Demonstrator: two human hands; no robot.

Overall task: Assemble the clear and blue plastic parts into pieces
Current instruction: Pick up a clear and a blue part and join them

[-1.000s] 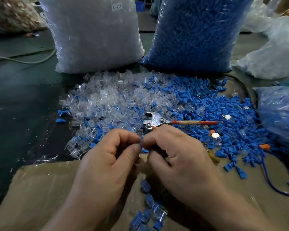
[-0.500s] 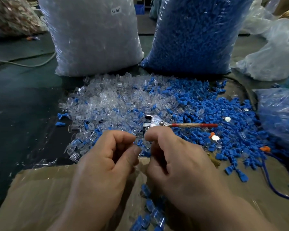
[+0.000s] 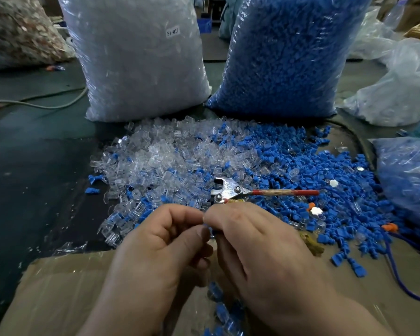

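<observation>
My left hand [image 3: 160, 253] and my right hand [image 3: 260, 253] meet fingertip to fingertip above the near edge of the heap. Between them they pinch a small blue and clear part [image 3: 210, 230], mostly hidden by the fingers. Loose clear parts [image 3: 160, 163] lie heaped on the left of the pile, loose blue parts [image 3: 308, 170] on the right. Several joined blue-and-clear pieces [image 3: 224, 311] lie on the cardboard below my hands.
Pliers with a red handle [image 3: 252, 191] lie on the heap just beyond my fingers. A big bag of clear parts [image 3: 141, 57] and one of blue parts [image 3: 289, 54] stand behind. Brown cardboard [image 3: 58, 294] covers the near side. Another bag [image 3: 410, 180] sits right.
Both hands stay pressed together on the small part, fingers shifting slightly. The view has tilted a little. Nothing else has moved.
</observation>
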